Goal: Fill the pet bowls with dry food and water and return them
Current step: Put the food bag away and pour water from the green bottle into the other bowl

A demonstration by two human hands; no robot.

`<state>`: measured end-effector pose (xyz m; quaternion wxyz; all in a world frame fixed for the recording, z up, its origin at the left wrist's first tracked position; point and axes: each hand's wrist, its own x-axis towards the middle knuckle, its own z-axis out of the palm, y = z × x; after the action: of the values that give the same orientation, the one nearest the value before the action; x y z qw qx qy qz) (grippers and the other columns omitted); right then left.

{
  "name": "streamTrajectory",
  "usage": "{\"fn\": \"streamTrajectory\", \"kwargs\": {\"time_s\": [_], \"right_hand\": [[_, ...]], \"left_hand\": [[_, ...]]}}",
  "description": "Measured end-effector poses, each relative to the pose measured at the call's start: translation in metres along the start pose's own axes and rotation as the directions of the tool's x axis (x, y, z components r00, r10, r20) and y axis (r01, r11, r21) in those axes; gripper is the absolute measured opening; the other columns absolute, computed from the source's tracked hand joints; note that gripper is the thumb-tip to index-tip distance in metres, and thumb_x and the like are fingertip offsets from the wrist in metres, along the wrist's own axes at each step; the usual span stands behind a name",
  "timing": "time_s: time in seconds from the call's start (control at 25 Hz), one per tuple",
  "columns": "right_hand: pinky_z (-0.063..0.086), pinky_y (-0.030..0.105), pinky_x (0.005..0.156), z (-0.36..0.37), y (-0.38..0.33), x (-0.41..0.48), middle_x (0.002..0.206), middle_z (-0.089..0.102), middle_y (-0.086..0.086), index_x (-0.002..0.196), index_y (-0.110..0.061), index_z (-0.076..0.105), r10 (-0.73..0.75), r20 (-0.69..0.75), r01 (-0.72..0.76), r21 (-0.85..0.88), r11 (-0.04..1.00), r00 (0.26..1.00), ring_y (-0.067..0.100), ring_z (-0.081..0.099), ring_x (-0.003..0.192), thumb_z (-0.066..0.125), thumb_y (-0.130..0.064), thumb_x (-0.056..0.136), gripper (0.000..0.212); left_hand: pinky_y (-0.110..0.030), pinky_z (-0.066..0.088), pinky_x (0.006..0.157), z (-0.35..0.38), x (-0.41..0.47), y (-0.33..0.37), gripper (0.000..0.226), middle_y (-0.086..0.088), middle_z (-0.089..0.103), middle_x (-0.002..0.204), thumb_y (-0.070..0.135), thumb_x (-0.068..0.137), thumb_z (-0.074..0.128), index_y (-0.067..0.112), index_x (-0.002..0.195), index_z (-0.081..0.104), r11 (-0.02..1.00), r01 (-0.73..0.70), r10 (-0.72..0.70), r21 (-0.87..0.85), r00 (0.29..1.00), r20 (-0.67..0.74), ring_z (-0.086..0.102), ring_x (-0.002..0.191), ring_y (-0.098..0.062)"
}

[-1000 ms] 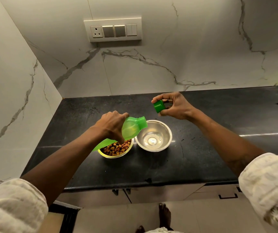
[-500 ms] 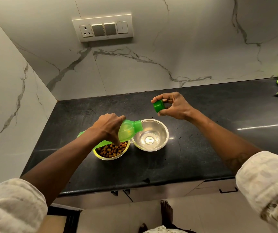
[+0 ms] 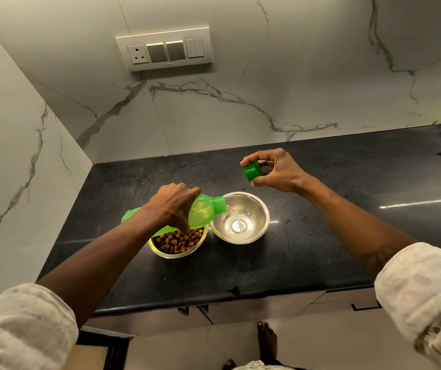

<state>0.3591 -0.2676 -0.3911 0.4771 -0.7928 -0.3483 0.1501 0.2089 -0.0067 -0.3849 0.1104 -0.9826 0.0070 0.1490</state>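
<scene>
Green bottle [image 3: 200, 213] is gripped, tilted, by left hand [image 3: 172, 204]; water is streamed into steel bowl [image 3: 256, 209]. Green cap [image 3: 251, 170] is pinched by right hand [image 3: 275, 169]. Kibble bowl [image 3: 178, 245] is set beside it on bench [image 3: 320, 249].

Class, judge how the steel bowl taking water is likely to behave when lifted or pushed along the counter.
The steel bowl looks rigid and thin-walled, so probably light by itself. The water pooling inside would likely slosh or spill if it tilts. On the glossy countertop its smooth metal may slide easily when pushed.
</scene>
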Motion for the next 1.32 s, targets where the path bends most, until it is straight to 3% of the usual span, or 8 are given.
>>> {"fn": "streamTrajectory", "kwargs": {"time_s": [0.24,0.44,0.88,1.32], "right_hand": [[0.060,0.031,0.090,0.002,0.000,0.000,0.129,0.066,0.003,0.117,-0.026,0.072,-0.008,0.003,0.008,0.000,1.000,1.000,0.027,0.061,0.123,0.085,0.003,0.074,0.053],[0.061,0.040,0.095,0.003,-0.003,0.001,0.129,0.067,0.004,0.117,-0.025,0.072,-0.010,-0.005,0.010,-0.010,1.000,1.000,0.026,0.062,0.122,0.085,0.003,0.073,0.054],[0.061,0.033,0.090,0.004,-0.007,0.000,0.127,0.066,0.002,0.118,-0.024,0.073,-0.012,-0.003,0.012,-0.003,1.000,1.000,0.025,0.062,0.121,0.084,0.004,0.073,0.054],[0.061,0.037,0.092,0.006,-0.010,-0.002,0.129,0.066,0.004,0.116,-0.027,0.072,-0.013,-0.009,0.013,0.001,1.000,1.000,0.025,0.062,0.122,0.085,0.004,0.073,0.054]], "left_hand": [[-0.031,0.048,0.058,-0.002,-0.001,-0.003,0.110,-0.003,0.056,0.093,0.054,0.059,0.095,0.015,0.148,0.043,1.000,-0.003,0.003,0.017,1.000,-0.005,0.058,0.073,-0.020],[-0.028,0.046,0.051,-0.006,-0.002,-0.004,0.108,0.001,0.053,0.083,0.053,0.059,0.095,0.014,0.146,0.045,1.000,0.000,0.000,0.032,1.000,-0.006,0.055,0.064,-0.015],[-0.026,0.041,0.050,-0.013,-0.005,-0.007,0.114,-0.002,0.055,0.087,0.053,0.059,0.095,0.015,0.152,0.040,0.999,0.014,-0.014,0.034,1.000,-0.008,0.053,0.064,-0.014],[-0.025,0.038,0.050,-0.023,-0.010,-0.010,0.112,-0.001,0.054,0.087,0.052,0.061,0.095,0.015,0.152,0.040,0.998,0.025,-0.024,0.052,0.999,-0.024,0.056,0.070,-0.015]]}}
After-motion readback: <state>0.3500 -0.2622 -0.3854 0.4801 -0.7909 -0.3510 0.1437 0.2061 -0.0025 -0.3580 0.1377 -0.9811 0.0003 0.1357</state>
